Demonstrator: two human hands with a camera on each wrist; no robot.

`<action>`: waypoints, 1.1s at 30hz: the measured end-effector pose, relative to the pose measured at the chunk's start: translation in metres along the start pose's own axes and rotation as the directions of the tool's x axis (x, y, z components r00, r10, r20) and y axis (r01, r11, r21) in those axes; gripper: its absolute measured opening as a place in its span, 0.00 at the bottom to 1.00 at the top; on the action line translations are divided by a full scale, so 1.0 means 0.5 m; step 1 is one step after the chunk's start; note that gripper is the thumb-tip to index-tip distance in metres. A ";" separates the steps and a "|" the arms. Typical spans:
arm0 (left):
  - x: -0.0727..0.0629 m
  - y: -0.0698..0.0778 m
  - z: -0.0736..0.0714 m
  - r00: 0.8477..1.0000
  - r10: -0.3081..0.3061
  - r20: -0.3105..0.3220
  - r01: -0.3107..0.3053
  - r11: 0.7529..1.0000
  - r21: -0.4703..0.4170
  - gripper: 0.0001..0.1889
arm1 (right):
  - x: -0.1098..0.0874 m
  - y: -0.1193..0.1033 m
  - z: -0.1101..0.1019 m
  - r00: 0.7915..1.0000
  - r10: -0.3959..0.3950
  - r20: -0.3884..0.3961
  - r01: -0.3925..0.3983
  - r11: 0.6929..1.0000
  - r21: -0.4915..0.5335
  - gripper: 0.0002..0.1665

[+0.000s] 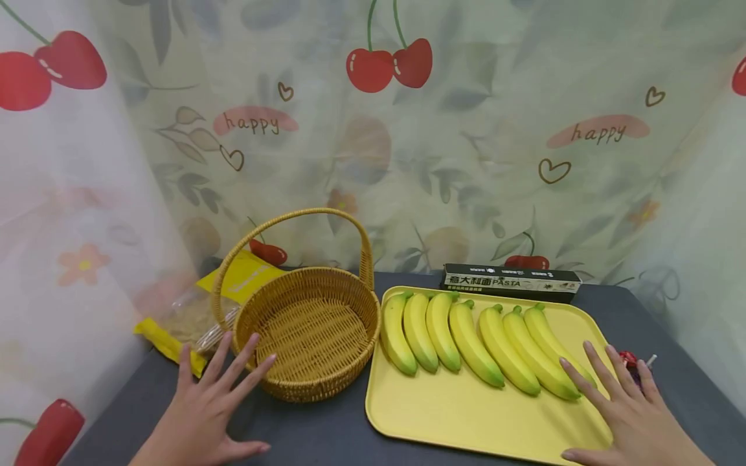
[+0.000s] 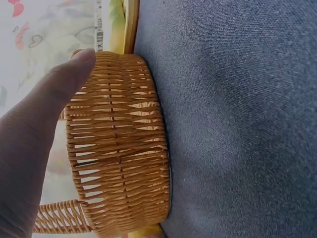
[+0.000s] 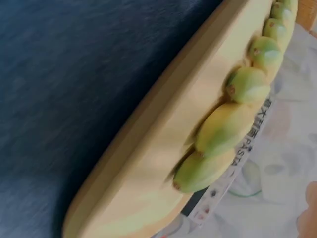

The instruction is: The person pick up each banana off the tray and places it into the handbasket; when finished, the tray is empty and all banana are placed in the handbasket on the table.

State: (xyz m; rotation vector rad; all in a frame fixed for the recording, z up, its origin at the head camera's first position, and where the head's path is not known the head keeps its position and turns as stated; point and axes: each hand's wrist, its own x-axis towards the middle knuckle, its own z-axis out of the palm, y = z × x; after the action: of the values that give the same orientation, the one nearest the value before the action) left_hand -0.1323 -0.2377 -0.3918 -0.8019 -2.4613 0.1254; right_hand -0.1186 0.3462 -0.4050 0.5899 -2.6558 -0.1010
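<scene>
In the head view my left hand (image 1: pixel 206 404) is spread with straight fingers, its fingertips overlapping the near left side of a round wicker basket (image 1: pixel 317 340). The basket has a tall arched handle (image 1: pixel 291 217) and nothing inside. My right hand (image 1: pixel 632 414) is also spread, over the right end of a yellow tray (image 1: pixel 443 414), and holds nothing. Several bananas (image 1: pixel 474 346) lie side by side on the tray, slanting, with green ends. The left wrist view shows my thumb (image 2: pixel 57 94) in front of the basket's woven side (image 2: pixel 119 144).
A black pasta box (image 1: pixel 513 283) stands behind the tray. Left of the basket lie yellow-and-clear packages (image 1: pixel 192 317). A small red-wrapped item with a white stick (image 1: pixel 628 358) sits beyond my right hand. Printed curtains (image 1: pixel 373 142) surround the dark cloth-covered table (image 1: pixel 315 433).
</scene>
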 end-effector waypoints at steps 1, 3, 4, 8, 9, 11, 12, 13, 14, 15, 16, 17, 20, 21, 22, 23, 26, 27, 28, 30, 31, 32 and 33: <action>0.001 0.001 0.000 1.000 -0.006 0.010 0.006 1.000 -0.002 0.60 | 0.004 -0.003 0.001 1.000 -0.010 -0.007 0.010 1.000 0.007 0.71; 0.003 0.003 0.001 1.000 -0.012 0.024 0.012 1.000 0.001 0.59 | 0.012 -0.007 0.005 0.999 -0.029 -0.020 0.029 0.999 0.014 0.71; 0.004 0.004 0.002 1.000 -0.012 0.025 0.012 1.000 0.003 0.59 | 0.016 -0.010 0.006 0.999 -0.033 -0.023 0.033 0.999 0.016 0.70; 0.008 0.007 0.004 1.000 -0.006 0.019 0.006 1.000 0.010 0.59 | 0.030 -0.021 0.011 0.998 -0.053 -0.016 0.053 0.998 0.026 0.69; 0.009 0.007 0.003 1.000 -0.006 0.018 0.005 1.000 0.011 0.59 | 0.034 -0.024 0.011 0.998 -0.055 -0.012 0.055 0.998 0.027 0.69; 0.009 0.008 0.003 1.000 -0.005 0.016 0.005 1.000 0.012 0.59 | 0.042 -0.032 0.011 0.998 -0.063 -0.016 0.063 0.998 0.024 0.68; 0.010 0.009 0.003 1.000 -0.003 0.014 0.003 1.000 0.012 0.59 | 0.047 -0.035 0.011 0.998 -0.066 -0.018 0.067 0.997 0.025 0.68; 0.010 0.009 0.004 1.000 0.000 0.010 0.000 1.000 0.011 0.59 | 0.052 -0.039 0.011 0.997 -0.068 -0.020 0.069 0.997 0.031 0.67; 0.011 0.009 0.005 1.000 0.003 0.000 -0.003 1.000 0.008 0.59 | 0.057 -0.043 0.012 0.997 -0.068 -0.020 0.068 0.997 0.037 0.67; 0.013 0.010 0.005 1.000 0.007 -0.013 -0.007 1.000 0.005 0.58 | 0.063 -0.047 0.013 0.998 -0.065 -0.018 0.066 0.997 0.050 0.67; 0.015 0.009 0.007 0.999 0.011 -0.034 -0.011 1.000 0.000 0.56 | 0.068 -0.052 0.014 0.998 -0.065 -0.020 0.066 0.996 0.060 0.67; 0.018 0.008 0.008 0.998 0.012 -0.056 -0.012 1.000 -0.002 0.54 | 0.074 -0.057 0.015 0.998 -0.062 -0.018 0.063 0.995 0.075 0.66; 0.028 0.006 0.011 0.992 -0.017 -0.128 0.014 1.000 -0.024 0.48 | 0.097 -0.075 0.018 0.999 -0.042 0.006 0.041 0.991 0.129 0.65; 0.031 0.006 0.012 0.988 -0.036 -0.153 0.031 0.999 -0.034 0.47 | 0.105 -0.083 0.019 0.999 -0.032 0.022 0.028 0.988 0.153 0.64; 0.033 0.005 0.013 0.983 -0.056 -0.177 0.048 0.998 -0.048 0.46 | 0.114 -0.091 0.019 0.999 -0.020 0.043 0.012 0.983 0.185 0.63; 0.036 0.006 0.014 0.976 -0.075 -0.202 0.064 0.996 -0.063 0.45 | 0.123 -0.099 0.020 0.998 -0.009 0.063 -0.005 0.975 0.222 0.61; 0.038 0.008 0.023 0.952 -0.119 -0.280 0.087 0.989 -0.124 0.42 | 0.151 -0.123 0.021 0.992 0.013 0.122 -0.053 0.943 0.329 0.57; 0.038 0.010 0.026 0.943 -0.132 -0.305 0.093 0.986 -0.140 0.41 | 0.160 -0.131 0.021 0.990 0.016 0.141 -0.068 0.928 0.367 0.55; 0.037 0.012 0.029 0.933 -0.149 -0.326 0.101 0.982 -0.162 0.40 | 0.168 -0.139 0.020 0.988 0.018 0.154 -0.078 0.913 0.400 0.54; 0.034 0.016 0.035 0.910 -0.197 -0.365 0.126 0.970 -0.210 0.39 | 0.187 -0.154 0.021 0.983 0.018 0.183 -0.101 0.886 0.453 0.53; 0.033 0.017 0.037 0.898 -0.229 -0.376 0.145 0.960 -0.239 0.39 | 0.197 -0.161 0.022 0.981 0.015 0.192 -0.108 0.869 0.482 0.52; 0.031 0.019 0.039 0.886 -0.266 -0.380 0.169 0.948 -0.270 0.40 | 0.206 -0.167 0.022 0.979 0.012 0.204 -0.117 0.852 0.511 0.52; 0.029 0.022 0.041 0.873 -0.309 -0.376 0.198 0.931 -0.307 0.41 | 0.217 -0.174 0.023 0.977 0.012 0.214 -0.128 0.835 0.535 0.52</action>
State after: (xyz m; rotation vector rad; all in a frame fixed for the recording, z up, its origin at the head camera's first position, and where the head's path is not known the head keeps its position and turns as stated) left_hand -0.1472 -0.2191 -0.4053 -0.5261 -2.1619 -0.4356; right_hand -0.1788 0.2215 -0.3877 0.6808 -2.9011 0.6823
